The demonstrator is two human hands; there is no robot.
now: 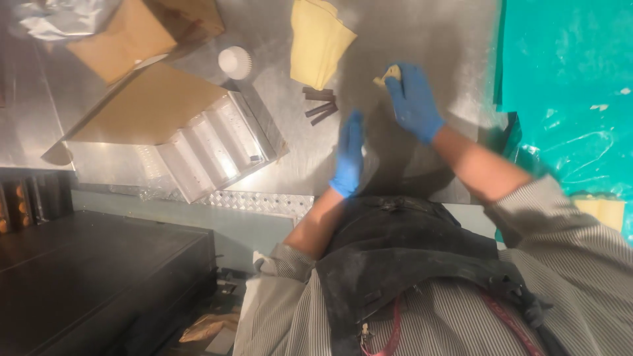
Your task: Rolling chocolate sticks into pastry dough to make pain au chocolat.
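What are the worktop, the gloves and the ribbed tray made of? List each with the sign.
Worktop: looks like brushed stainless steel, grey with a dull sheen and soft reflections.
Gloves on the left hand and right hand: thin blue rubbery film, likely nitrile or latex, clinging to the fingers.
Ribbed tray: clear moulded plastic, seemingly, as the channels are see-through and glossy.

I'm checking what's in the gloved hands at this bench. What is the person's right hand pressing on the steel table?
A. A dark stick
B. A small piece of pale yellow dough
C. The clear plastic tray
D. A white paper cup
B: the right hand covers a small piece of pale yellow dough, while the dark sticks lie apart beside it.
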